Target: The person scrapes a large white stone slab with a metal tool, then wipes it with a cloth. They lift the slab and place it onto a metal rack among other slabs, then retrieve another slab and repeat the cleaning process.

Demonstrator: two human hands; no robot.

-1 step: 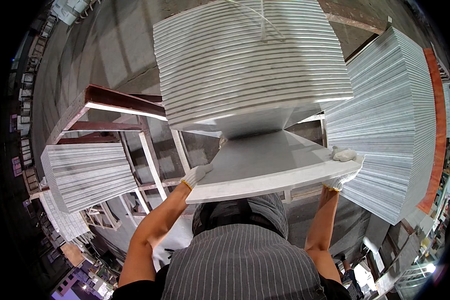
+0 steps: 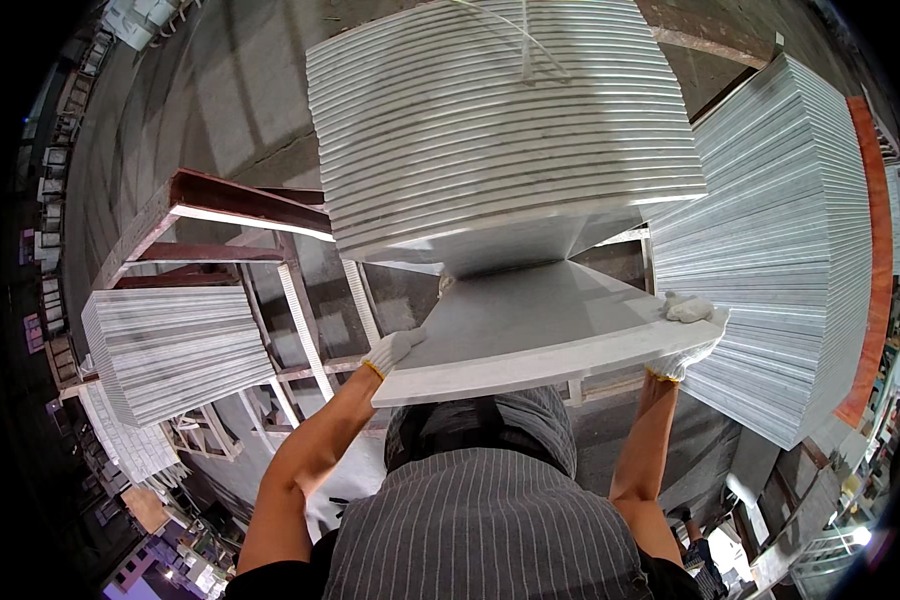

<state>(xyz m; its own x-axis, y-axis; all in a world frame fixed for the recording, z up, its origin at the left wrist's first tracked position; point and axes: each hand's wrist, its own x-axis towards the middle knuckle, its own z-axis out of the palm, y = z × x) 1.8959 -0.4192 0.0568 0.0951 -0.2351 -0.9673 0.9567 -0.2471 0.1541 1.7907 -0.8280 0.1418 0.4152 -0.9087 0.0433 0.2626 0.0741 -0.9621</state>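
A wide grey slab [image 2: 530, 312] with a thick white edge tilts toward me, close to my waist. Its far part reaches down beside the front of a tall stack of white-edged slabs [image 2: 510, 130]. My left hand [image 2: 393, 352], in a white knit glove, grips the slab at its left side, thumb on the grey face and the other fingers mostly hidden. At the right corner my gloved right hand [image 2: 692, 330] is closed around the edge, with fingers on top and palm outside. A loose white strap [image 2: 525, 40] lies over the far end of the stack.
On the right leans another long row of slabs [image 2: 760, 250], with an orange strip [image 2: 865, 260] along its outer side. A smaller stack [image 2: 175, 345] stands at left by a rusty steel frame [image 2: 240, 205]. Steel bars [image 2: 305, 330] cross low between them. Another person [image 2: 705, 565] shows at lower right.
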